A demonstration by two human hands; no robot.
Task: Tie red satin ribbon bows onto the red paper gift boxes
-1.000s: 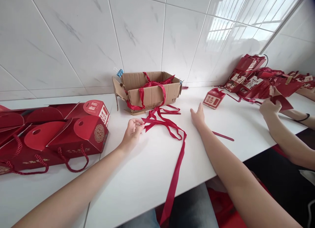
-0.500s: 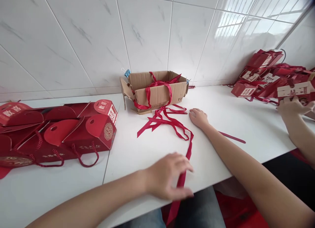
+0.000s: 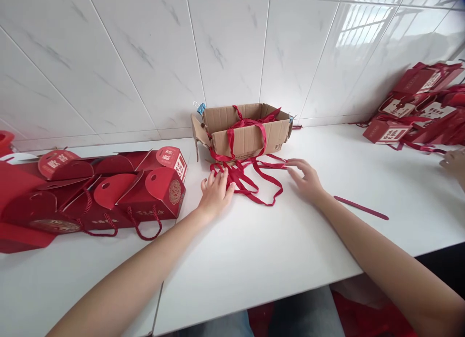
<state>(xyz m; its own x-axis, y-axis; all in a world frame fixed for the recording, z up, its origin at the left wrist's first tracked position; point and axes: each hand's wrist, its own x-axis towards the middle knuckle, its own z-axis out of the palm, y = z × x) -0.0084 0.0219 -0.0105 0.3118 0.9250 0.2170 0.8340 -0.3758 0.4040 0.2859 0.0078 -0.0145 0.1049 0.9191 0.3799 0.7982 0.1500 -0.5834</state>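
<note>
Loops of dark red ribbon lie on the white table in front of a small cardboard box. More ribbon hangs over the box's front wall and lies inside it. My left hand rests on the left part of the ribbon heap, palm down, fingers apart. On the other side, my right hand lies on the table with its fingers stretched toward the heap; its fingertips touch or nearly touch a ribbon end. A thin flat dark red strip lies to the right of my right forearm.
Red gift boxes with cord handles stand in rows at the left. A pile of red boxes is at the far right, near a co-worker's hand. Blue binder clips grip the cardboard box's corners. A tiled wall stands behind.
My left hand has moved forward from the table's front edge onto the heap. The ribbon that trailed over that edge now lies gathered by the box. The camera has turned slightly left.
</note>
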